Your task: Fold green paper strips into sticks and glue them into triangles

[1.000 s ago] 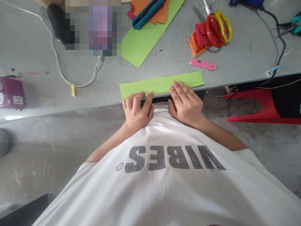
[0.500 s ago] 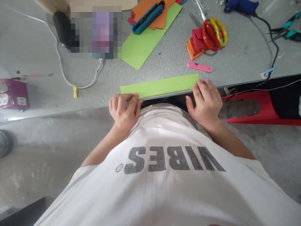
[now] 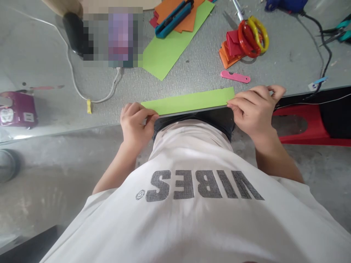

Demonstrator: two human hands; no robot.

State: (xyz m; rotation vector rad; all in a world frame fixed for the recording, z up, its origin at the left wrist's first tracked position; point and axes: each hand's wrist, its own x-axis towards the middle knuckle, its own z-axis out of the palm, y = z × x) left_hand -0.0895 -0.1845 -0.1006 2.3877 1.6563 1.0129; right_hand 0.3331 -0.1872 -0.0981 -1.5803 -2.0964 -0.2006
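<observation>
A long strip of green paper (image 3: 189, 101) lies along the near edge of the grey table. My left hand (image 3: 138, 122) pinches its near left corner between thumb and forefinger. At the other end, my right hand (image 3: 253, 109) grips the near right corner with thumb and fingertips, the little finger lifted outward. Just beyond the strip on the right rests a pink folding cutter (image 3: 235, 76). Whether the strip is folded into layers, I cannot tell.
Farther back are a larger green sheet (image 3: 164, 58), a teal utility knife (image 3: 174, 20) on orange paper, and red-and-yellow scissors (image 3: 252, 38) on folded paper pieces. A cabled phone (image 3: 120, 40), blurred out, stands left. Pliers (image 3: 337, 34) lie far right; a red stool (image 3: 315, 126) is below.
Both hands have shifted outward toward the strip's ends. From lying on the paper with fingers spread, they have closed to pinch its near corners.
</observation>
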